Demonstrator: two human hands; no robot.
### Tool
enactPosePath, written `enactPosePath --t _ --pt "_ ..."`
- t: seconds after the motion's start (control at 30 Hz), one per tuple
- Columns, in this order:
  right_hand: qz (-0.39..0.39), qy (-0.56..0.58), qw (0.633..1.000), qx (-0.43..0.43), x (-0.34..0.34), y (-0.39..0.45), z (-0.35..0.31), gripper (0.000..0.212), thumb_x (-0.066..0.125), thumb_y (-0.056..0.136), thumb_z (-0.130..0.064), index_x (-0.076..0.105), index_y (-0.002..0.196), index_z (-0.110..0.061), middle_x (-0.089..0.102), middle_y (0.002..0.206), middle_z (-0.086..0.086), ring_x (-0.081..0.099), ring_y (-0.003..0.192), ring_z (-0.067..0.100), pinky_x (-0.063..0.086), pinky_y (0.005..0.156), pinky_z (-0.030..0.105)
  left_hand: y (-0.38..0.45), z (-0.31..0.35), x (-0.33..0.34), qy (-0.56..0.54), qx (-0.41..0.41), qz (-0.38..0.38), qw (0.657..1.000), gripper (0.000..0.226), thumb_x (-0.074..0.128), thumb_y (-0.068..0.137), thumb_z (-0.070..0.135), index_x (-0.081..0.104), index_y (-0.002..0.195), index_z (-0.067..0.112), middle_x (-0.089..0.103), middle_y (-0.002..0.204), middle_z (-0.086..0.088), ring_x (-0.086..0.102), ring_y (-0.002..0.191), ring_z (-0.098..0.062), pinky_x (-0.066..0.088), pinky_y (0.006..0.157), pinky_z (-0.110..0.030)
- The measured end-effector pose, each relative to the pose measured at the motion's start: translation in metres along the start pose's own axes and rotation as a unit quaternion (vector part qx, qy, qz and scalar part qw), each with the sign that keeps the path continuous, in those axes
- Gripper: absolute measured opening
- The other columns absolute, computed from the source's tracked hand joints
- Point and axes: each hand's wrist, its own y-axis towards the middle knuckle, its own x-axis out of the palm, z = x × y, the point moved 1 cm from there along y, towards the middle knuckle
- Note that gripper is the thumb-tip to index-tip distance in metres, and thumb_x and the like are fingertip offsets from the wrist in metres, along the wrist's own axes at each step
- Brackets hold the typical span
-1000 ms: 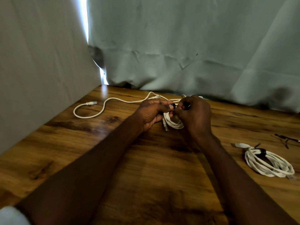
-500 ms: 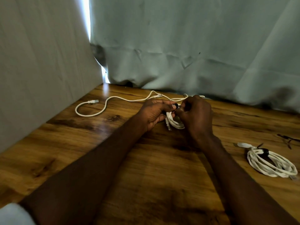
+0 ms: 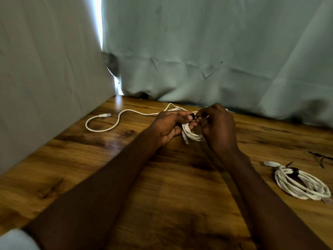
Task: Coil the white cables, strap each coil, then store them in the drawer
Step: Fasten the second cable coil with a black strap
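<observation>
- Black strap (image 3: 193, 117) sat pinched between my fingers (image 3: 191, 118): left hand (image 3: 171, 126) and right hand (image 3: 219, 128) both closed on the small white coil (image 3: 193, 135) over the bench (image 3: 162, 186).
- Strapping looked unfinished, I judged.
- One strapped coil (image 3: 301, 184) lay well right.
- One loose cable (image 3: 115, 121) remained uncoiled.
- I saw no drawer; storing was still ahead.

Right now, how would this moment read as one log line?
step: strapping coil | left hand, right hand: both on small coil | strapped coil: table, right | loose cable: uncoiled
</observation>
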Motion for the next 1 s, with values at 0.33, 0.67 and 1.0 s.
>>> enactPosePath --t 0.33,0.67,1.0 --pt "0.015 0.001 1.0 -0.009 0.004 -0.005 -0.001 0.022 0.071 0.084 -0.013 0.078 0.104 -0.02 0.063 0.099 0.004 0.062 0.087 0.024 0.04 0.069 0.03 -0.003 0.0 0.001 -0.002 -0.011 0.017 1.0 0.029 0.058 0.092 -0.014 0.063 0.12 -0.012 0.07 0.112 -0.028 0.075 0.088 -0.028 0.064 0.079 -0.035" --pt "0.033 0.006 0.999 -0.026 0.005 -0.001 -0.006 0.021 0.073 0.082 -0.009 0.08 0.098 -0.021 0.068 0.097 0.0 0.064 0.084 0.025 0.048 0.066 0.035 -0.008 0.003 0.0 0.027 -0.002 -0.009 1.0 0.021 0.056 0.093 -0.013 0.065 0.112 -0.01 0.072 0.099 -0.025 0.073 0.085 -0.028 0.061 0.086 -0.036" --pt "0.025 0.252 0.956 0.148 0.007 0.005 0.004 0.016 0.078 0.085 -0.006 0.079 0.094 -0.02 0.076 0.093 -0.007 0.072 0.088 0.009 0.056 0.08 0.026 -0.005 0.002 0.004 0.021 -0.03 -0.02 0.999 0.018 0.054 0.095 -0.009 0.068 0.107 -0.008 0.074 0.097 -0.024 0.074 0.086 -0.027 0.062 0.084 -0.035"
